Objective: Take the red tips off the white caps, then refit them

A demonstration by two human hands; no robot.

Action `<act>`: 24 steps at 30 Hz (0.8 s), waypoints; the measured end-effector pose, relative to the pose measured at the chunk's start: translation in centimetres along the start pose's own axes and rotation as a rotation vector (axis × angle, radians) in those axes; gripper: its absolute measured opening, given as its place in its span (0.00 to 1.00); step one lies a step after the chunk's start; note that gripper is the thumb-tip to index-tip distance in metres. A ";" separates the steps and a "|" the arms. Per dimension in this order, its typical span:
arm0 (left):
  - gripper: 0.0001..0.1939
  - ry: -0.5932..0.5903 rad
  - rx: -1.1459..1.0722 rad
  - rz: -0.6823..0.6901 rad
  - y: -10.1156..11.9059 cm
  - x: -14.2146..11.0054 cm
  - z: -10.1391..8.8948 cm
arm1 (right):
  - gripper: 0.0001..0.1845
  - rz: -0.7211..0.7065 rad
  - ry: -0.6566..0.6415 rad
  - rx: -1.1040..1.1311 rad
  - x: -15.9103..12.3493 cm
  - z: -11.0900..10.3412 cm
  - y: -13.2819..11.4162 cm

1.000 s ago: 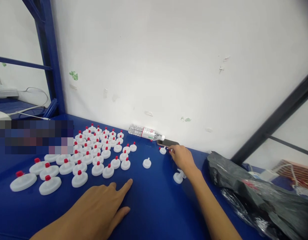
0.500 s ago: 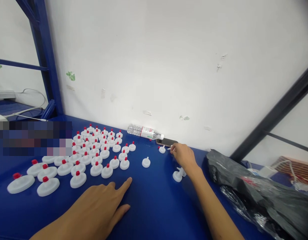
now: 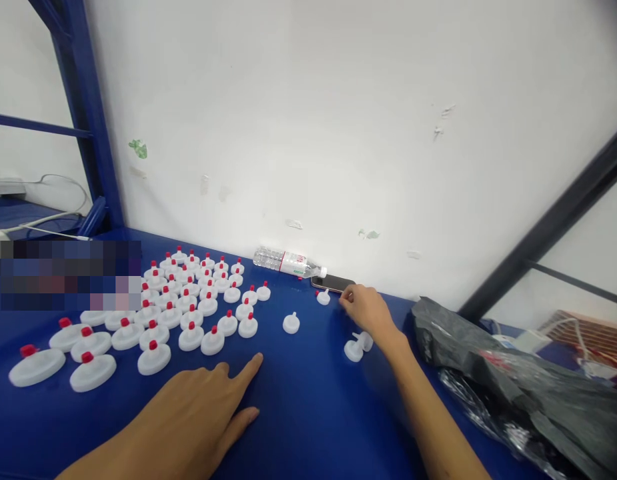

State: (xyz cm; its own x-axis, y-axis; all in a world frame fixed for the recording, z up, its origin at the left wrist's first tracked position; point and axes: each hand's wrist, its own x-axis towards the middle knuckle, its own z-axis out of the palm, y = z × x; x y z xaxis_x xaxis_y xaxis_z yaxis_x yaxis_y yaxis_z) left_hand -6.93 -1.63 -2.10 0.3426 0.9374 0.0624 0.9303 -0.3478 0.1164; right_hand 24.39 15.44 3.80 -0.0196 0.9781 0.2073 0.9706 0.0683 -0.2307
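Note:
My left hand [image 3: 203, 413] is open over the blue table [image 3: 308, 413], index finger and thumb apart, holding nothing. To its left and beyond it stand several white nozzle lids [image 3: 155, 360] with red tips. One white nozzle lid without a red tip [image 3: 291, 324] stands alone in the middle. My right hand [image 3: 368, 310] is pinched closed close to the phone [image 3: 332, 284]; what its fingertips hold, if anything, is hidden. Left of those fingertips is another uncapped lid [image 3: 323, 298], with a red bit behind it. Two more bare lids [image 3: 353, 351] lie together below my right hand.
A clear water bottle [image 3: 288, 262] lies on its side against the white wall [image 3: 308, 133]. A grey plastic bag [image 3: 518, 380] covers the table's right side. Blue frame posts [image 3: 91, 120] rise at left, a dark diagonal bar at right. A blurred patch hides the far left.
A small white piece that showed at my right fingertips is no longer visible. My left hand stays put, and the whole view has shifted slightly.

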 end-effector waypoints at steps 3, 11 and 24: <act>0.32 -0.005 0.002 0.000 0.1 -0.1 -0.2 | 0.07 -0.077 -0.003 0.187 -0.1 -0.3 -1.3; 0.30 0.017 0.000 -0.016 0.6 -0.4 -0.5 | 0.05 -0.444 -0.073 0.533 -2.3 -1.3 -5.5; 0.29 0.029 0.002 0.005 0.5 -0.2 -0.5 | 0.07 -0.608 -0.149 0.446 -3.2 -0.7 -6.7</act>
State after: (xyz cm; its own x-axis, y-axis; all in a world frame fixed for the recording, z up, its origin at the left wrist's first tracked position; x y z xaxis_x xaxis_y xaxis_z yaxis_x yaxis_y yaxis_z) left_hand -6.61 -1.99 -1.52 0.3433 0.9347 0.0917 0.9289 -0.3523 0.1142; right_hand 18.14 11.75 5.39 -0.5818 0.7570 0.2975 0.5908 0.6447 -0.4851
